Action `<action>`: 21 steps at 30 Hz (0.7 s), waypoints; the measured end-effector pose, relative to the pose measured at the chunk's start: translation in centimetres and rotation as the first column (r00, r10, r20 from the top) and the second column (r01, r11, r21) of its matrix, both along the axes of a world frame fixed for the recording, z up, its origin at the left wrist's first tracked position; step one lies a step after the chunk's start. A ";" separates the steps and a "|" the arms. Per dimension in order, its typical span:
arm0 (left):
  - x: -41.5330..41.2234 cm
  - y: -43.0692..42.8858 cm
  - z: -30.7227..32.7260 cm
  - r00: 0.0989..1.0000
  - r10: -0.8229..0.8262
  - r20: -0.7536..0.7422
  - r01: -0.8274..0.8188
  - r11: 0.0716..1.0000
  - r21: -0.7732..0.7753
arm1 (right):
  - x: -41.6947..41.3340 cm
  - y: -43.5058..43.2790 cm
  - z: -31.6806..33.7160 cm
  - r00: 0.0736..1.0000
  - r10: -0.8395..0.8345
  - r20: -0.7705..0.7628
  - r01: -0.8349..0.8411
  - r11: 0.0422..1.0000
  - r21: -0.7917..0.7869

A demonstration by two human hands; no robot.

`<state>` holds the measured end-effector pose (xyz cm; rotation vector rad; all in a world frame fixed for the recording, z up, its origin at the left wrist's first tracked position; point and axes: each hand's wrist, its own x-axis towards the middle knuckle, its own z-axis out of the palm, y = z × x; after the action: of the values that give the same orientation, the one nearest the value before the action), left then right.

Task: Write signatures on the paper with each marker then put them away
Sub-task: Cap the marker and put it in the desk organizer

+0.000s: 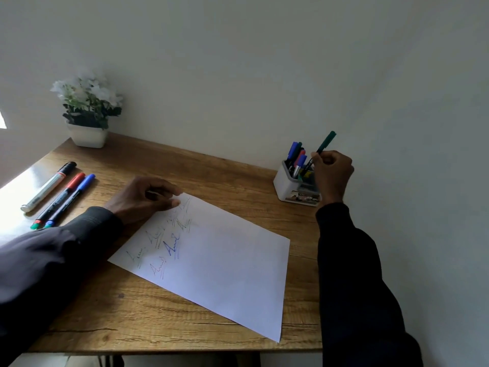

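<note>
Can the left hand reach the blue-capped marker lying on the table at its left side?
Probably yes: the left hand rests on the corner of the paper, and only bare table lies between it and the blue-capped marker close by.

Your view is rather dim and soft. Strong daylight enters from your left and makes white glare on the tabletop point(227, 178); the edges look bent.

A small home study corner: a wooden counter point(238, 181) is standing against a plain white wall point(238, 62), carrying a potted flower plant point(87, 107) and a pen holder point(284, 185).
</note>
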<state>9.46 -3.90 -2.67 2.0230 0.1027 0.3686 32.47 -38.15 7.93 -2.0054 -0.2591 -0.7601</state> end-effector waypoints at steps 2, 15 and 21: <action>0.0 -0.1 0.1 1.000 0.000 0.020 0.000 1.000 0.006 | -0.1 0.2 0.1 1.000 0.003 0.016 -0.003 1.000 0.006; 0.1 -0.3 0.1 1.000 -0.001 0.013 0.001 1.000 0.025 | 0.3 0.5 -2.8 0.994 -0.023 -0.108 0.010 0.993 -0.116; 0.3 -0.1 -0.1 1.000 -0.002 0.011 0.001 0.998 0.058 | -0.7 0.7 -3.7 0.989 -0.031 -0.146 0.010 0.990 -0.140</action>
<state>9.72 -3.96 -2.77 2.0776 0.0849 0.3855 31.81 -37.43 4.25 -2.1882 -0.2099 -0.6167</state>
